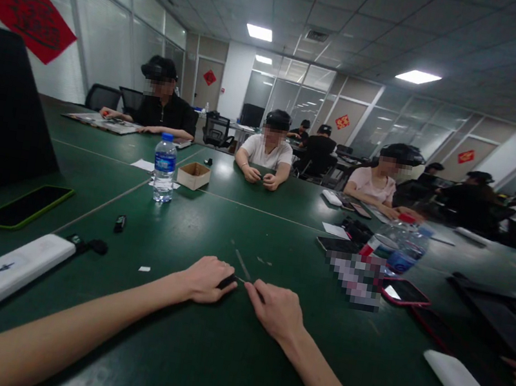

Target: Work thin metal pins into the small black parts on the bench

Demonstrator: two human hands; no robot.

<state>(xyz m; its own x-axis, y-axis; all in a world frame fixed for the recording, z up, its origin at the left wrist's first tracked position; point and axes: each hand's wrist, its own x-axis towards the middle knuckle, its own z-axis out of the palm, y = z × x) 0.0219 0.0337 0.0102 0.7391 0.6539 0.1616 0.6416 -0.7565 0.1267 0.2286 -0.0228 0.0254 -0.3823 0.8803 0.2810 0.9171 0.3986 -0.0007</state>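
Over the green table, my left hand is closed around a small black object, mostly covered by the fingers. Just to its right, my right hand is closed in a pinch, its fingertips towards the left hand. A thin, pale piece spans the small gap between the two hands; I cannot make out its kind. Beyond the right fingertips, a narrow grey strip shows against the tabletop; whether the right hand touches it is unclear.
A small black piece and a white scrap lie left of my hands. Farther off stand a water bottle and an open box. Phones, more bottles and white devices flank me. Other people sit around the tables.
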